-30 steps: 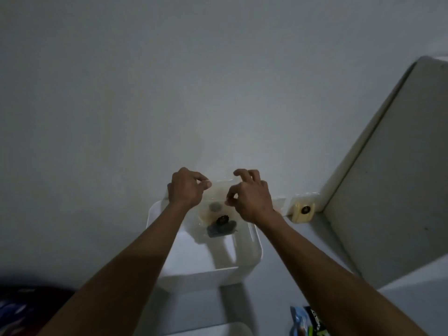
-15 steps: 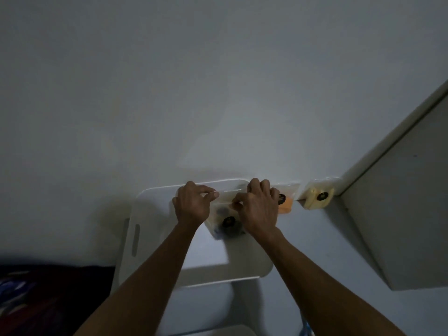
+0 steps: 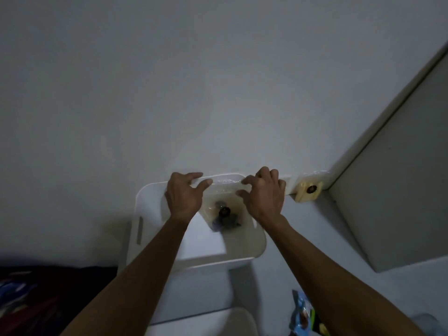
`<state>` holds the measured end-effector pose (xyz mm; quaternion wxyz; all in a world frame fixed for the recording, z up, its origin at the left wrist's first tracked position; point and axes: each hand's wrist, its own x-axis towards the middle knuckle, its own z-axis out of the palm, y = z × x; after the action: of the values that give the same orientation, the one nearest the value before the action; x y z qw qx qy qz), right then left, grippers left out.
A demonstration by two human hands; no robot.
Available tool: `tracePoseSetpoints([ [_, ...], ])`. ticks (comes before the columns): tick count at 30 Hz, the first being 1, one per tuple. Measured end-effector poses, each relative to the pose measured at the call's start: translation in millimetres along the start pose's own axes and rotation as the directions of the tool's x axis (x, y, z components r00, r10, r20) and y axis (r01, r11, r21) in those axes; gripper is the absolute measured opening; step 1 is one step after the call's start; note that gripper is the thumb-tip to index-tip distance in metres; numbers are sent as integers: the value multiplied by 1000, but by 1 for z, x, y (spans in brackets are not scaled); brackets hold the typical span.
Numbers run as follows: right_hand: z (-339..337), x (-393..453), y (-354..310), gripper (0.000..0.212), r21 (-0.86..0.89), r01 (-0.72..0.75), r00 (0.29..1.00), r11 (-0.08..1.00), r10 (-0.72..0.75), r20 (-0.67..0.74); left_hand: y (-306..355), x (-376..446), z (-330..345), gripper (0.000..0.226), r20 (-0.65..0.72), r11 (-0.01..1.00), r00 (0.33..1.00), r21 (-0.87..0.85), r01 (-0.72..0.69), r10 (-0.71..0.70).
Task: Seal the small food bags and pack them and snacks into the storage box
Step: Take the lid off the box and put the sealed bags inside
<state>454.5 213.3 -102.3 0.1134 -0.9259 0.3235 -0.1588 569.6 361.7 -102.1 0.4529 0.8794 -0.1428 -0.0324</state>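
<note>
A white storage box stands on the floor against the wall. A clear small food bag with dark contents sits inside it, leaning toward the far wall. My left hand is at the bag's top left corner with thumb and fingers spread apart. At the top right corner, my right hand has its index finger and thumb parted. Neither hand visibly pinches the bag. A second small bag, yellowish with a dark item, leans on the wall to the right.
A pale panel slants along the right side. Colourful snack packets lie on the floor at the bottom right. A white lid-like surface is at the bottom centre, and dark patterned cloth at the bottom left.
Both hands pinched the bag's top strip and lowered it over the box. Now the fingers have spread apart and the bag rests in the box.
</note>
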Motion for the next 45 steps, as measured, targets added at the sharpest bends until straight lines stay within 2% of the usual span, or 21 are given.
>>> tracePoseSetpoints([
  [5, -61, -20, 28, 32, 74, -97, 995, 993, 98, -13, 39, -31, -13, 31, -21, 996, 996, -42, -84, 83],
  [10, -107, -34, 90, 27, 155, -180, 983, 971, 182, 0, 76, -74, 17, 18, 40, 980, 982, -85, -179, 182],
  [16, -110, -19, 167, 29, 178, -311, 950, 934, 311, 26, 104, -102, 79, 20, 105, 952, 947, 19, -305, 302],
  [19, -96, 5, 201, 32, 205, -329, 944, 922, 321, 68, 113, -96, 115, 25, 95, 965, 964, 62, -254, 247],
  [24, -59, 50, 242, 37, 201, -317, 947, 927, 297, 125, 104, -71, 172, 36, 66, 983, 994, 159, -97, 87],
  [27, -39, 69, 259, 38, 208, -307, 949, 929, 281, 145, 87, -57, 198, 34, 56, 984, 996, 159, -74, 66],
  [29, -28, 78, 267, 35, 179, -284, 954, 942, 260, 148, 81, -47, 210, 34, 67, 971, 996, 226, -76, 62],
  [31, -17, 85, 273, 30, 135, -233, 967, 963, 215, 134, 78, -39, 220, 34, 78, 943, 995, 321, -90, 69],
  [34, -2, 90, 278, 26, 109, -185, 980, 977, 174, 97, 72, -33, 232, 31, 66, 919, 993, 375, -119, 102],
  [40, 19, 93, 287, 17, 69, -111, 993, 991, 109, 36, 62, -26, 243, 7, 19, 851, 968, 473, -227, 248],
  [45, 25, 92, 292, 12, 58, -49, 999, 997, 49, -7, 59, -24, 243, 15, 26, 804, 949, 525, -280, 313],
])
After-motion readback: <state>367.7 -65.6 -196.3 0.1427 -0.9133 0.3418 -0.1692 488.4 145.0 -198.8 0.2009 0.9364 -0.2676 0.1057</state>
